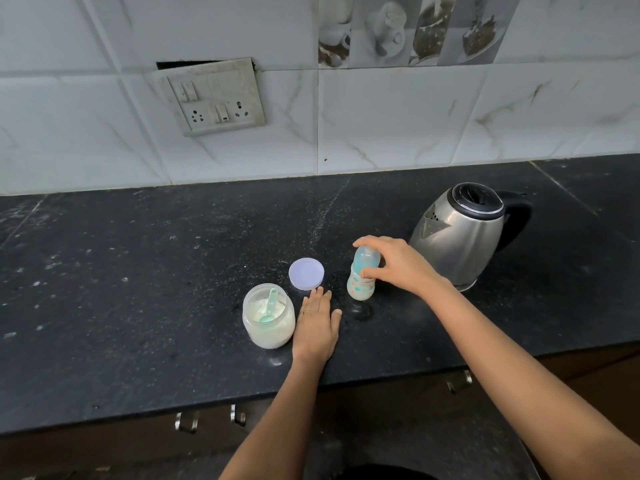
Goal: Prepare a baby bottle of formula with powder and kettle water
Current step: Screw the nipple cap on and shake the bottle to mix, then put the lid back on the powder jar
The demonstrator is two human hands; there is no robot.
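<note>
While the baby bottle (360, 282) stands on the dark worktop (173, 271), the right hand (394, 263) holds it, with fingers (369, 241) curled over its top and the thumb on its side. The bottle's long side runs up and down, and its top leans a little toward the wall. The left hand (317, 323) lies flat with straight fingers, just beside the open jar (268, 334). White powder and a green scoop (272, 304) sit in the jar. A round lid (306, 273) lies near. A shiny kettle (460, 233) stands behind.

The right hand (394, 263) hides part of the bottle (360, 287); its print is unreadable.
</note>
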